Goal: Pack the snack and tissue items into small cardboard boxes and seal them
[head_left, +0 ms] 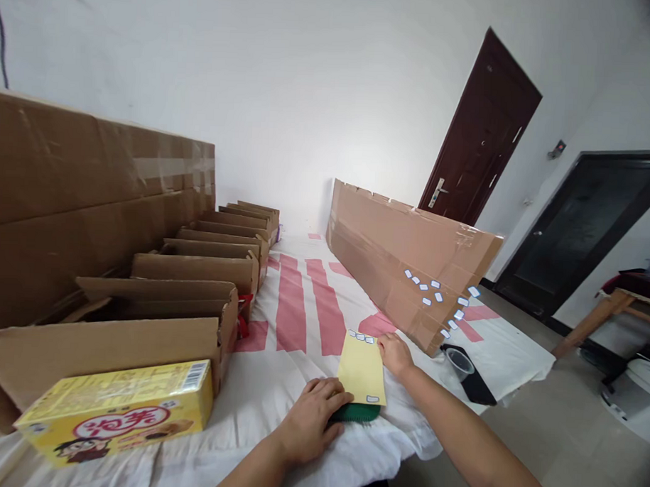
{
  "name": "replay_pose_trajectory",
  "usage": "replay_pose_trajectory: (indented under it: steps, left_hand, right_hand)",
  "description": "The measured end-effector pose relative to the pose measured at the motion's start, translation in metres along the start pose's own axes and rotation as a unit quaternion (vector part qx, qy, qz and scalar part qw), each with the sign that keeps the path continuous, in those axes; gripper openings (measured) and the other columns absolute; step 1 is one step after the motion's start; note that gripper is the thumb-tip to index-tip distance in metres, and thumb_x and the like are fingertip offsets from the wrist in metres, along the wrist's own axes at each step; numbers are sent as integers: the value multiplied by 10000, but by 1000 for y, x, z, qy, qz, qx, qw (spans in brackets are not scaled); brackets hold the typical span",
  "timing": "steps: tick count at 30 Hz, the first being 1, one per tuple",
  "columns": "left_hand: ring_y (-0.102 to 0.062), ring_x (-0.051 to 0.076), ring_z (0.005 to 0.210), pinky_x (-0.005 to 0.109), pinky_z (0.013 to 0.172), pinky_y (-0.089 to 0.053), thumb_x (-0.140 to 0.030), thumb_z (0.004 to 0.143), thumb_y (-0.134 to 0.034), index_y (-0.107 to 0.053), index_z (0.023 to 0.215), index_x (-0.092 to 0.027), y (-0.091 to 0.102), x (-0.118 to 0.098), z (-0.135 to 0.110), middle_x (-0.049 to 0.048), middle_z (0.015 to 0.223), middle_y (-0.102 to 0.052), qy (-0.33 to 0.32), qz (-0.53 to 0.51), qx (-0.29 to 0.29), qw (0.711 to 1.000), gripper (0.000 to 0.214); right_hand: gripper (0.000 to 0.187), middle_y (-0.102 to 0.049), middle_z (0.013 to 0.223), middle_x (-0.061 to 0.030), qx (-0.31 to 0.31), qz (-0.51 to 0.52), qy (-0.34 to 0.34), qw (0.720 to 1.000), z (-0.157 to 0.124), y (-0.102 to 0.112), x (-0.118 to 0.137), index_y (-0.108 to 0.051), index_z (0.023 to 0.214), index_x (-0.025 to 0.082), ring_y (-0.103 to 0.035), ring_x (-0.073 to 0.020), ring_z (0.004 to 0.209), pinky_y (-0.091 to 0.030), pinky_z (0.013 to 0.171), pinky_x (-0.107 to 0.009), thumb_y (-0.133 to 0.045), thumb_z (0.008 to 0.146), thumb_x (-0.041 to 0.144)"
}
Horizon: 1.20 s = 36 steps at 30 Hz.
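Yellow paper (360, 369) on the cloth (277, 384), lying over a green pad (357, 414) whose near edge sticks out. Three labels (361, 337) along the paper's far edge, another near its lower right corner. Left hand (313, 422) rests at the paper's lower left, fingertips over its edge; cannot tell whether it grips. Right hand (396, 354) at the upper right edge, fingers curled; pinch or mere touch, cannot tell. More labels dot the cardboard panel (378, 238) beyond. Cup (460, 363) near its foot.
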<state>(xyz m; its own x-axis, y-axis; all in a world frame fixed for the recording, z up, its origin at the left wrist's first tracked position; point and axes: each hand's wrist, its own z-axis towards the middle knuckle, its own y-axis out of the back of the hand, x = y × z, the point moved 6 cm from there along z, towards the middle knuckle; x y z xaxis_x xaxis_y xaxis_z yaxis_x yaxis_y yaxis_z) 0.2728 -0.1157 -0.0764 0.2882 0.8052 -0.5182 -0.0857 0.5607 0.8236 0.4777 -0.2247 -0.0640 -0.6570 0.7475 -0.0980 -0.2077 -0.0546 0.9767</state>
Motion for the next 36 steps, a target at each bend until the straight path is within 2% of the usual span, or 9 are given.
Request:
replay_pose_trajectory:
  steps: [3, 6, 9, 13, 15, 17, 23, 29, 36]
  left_hand:
    - [-482, 262, 1197, 464, 1071, -268, -173, 712, -635, -524, 1231, -316, 0, 1, 1, 36, 1229, -570, -3, 1, -2, 1000, 550]
    - [-489, 261, 1183, 460, 1059, -281, -171, 717, -622, -526, 1221, -320, 1, 0, 2, 34, 1216, -576, -6, -1, -6, 1000, 534]
    - [-487, 261, 1183, 457, 1055, -284, -170, 713, -620, -528, 1222, -316, 1, 0, 2, 36, 1213, -578, -4, -2, -3, 1000, 538]
    - [-481, 255, 1191, 457, 1065, -272, -165, 712, -625, -527, 1230, -313, 1, 0, 0, 37, 1224, -573, 0, -1, -2, 1000, 547]
    - [-478, 255, 1196, 458, 1066, -270, -168, 718, -625, -528, 1229, -313, 1, 0, 0, 38, 1228, -571, 2, -1, -2, 1000, 540]
    - [-481, 257, 1193, 458, 1065, -273, -170, 718, -627, -529, 1225, -312, 0, 1, 0, 37, 1228, -572, 2, 1, -2, 1000, 536]
    - [-486, 262, 1186, 455, 1054, -288, -195, 723, -632, -524, 1227, -317, 1, 0, 0, 40, 1237, -569, -10, -1, -13, 1000, 529]
    - [-490, 260, 1177, 452, 1047, -294, -186, 712, -637, -527, 1232, -310, 0, 2, 0, 42, 1227, -575, -6, 4, -13, 1000, 546]
    - [-496, 255, 1163, 455, 1048, -292, -198, 714, -644, -524, 1233, -316, -1, 3, 1, 41, 1227, -573, -9, 1, -17, 1000, 546]
  right_hand:
    - [234, -691, 1023, -69, 15, -17, 30, 999, -8, 3, 5, -687, 948, 185, -586, -195, 1007, -398, 842, -262, -466, 878, 163]
    - [173, -698, 971, -56, 26, -48, 54, 997, -10, 20, -1, -700, 889, 215, -589, -203, 973, -393, 832, -275, -532, 850, 203]
    - [218, -684, 940, -112, -8, -97, 23, 995, 2, 58, -24, -692, 894, 188, -570, -242, 953, -376, 844, -334, -476, 876, 168]
    - [317, -603, 1097, -208, -89, -165, -29, 982, 26, 122, -62, -612, 1097, 121, -473, -309, 1067, -332, 879, -421, -372, 891, 96]
    - [323, -579, 1122, -213, -112, -190, -33, 975, 35, 143, -72, -599, 1109, 118, -446, -315, 1079, -321, 875, -424, -349, 904, 105]
    - [323, -579, 1099, -207, -123, -210, -35, 969, 41, 154, -76, -611, 1074, 118, -447, -309, 1058, -318, 857, -414, -330, 914, 109]
    - [335, -588, 1035, -202, -142, -243, -53, 958, 47, 151, -72, -623, 1028, 103, -462, -302, 995, -313, 795, -393, -307, 917, 96]
    - [298, -613, 1034, -184, -138, -241, -51, 959, 50, 149, -72, -614, 1024, 125, -479, -284, 987, -315, 796, -374, -339, 911, 106]
    - [329, -624, 1032, -232, -145, -199, -83, 966, 54, 149, -74, -621, 1007, 82, -498, -311, 999, -334, 814, -401, -309, 905, 93]
